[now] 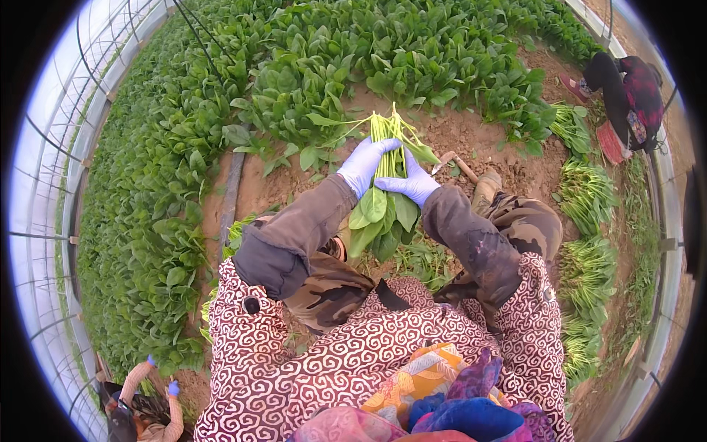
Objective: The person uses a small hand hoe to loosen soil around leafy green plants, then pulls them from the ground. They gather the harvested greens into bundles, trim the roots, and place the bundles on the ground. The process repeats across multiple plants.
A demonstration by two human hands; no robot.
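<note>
Between my hands is a bunch of spinach-like leafy greens (pixel 386 215), its pale stems pointing away from me and its broad leaves hanging towards me. My left hand (pixel 365 164), in a pale purple glove, grips the stems from the left. From the right, my right hand (pixel 413 179), gloved alike, closes around the lower stems, its thumb across the front. A few stray stems and leaves stick out sideways at the top. Just right of my right hand, a small hand hoe (pixel 454 160) with a wooden handle lies by my boot (pixel 487 188).
Dense leafy plants (pixel 309 61) grow ahead and to the left. Piles of cut greens (pixel 586 265) line the right side. A dark drip hose (pixel 232 193) runs along the soil at left. One person (pixel 635 105) sits at upper right; another person (pixel 146 409) works at lower left.
</note>
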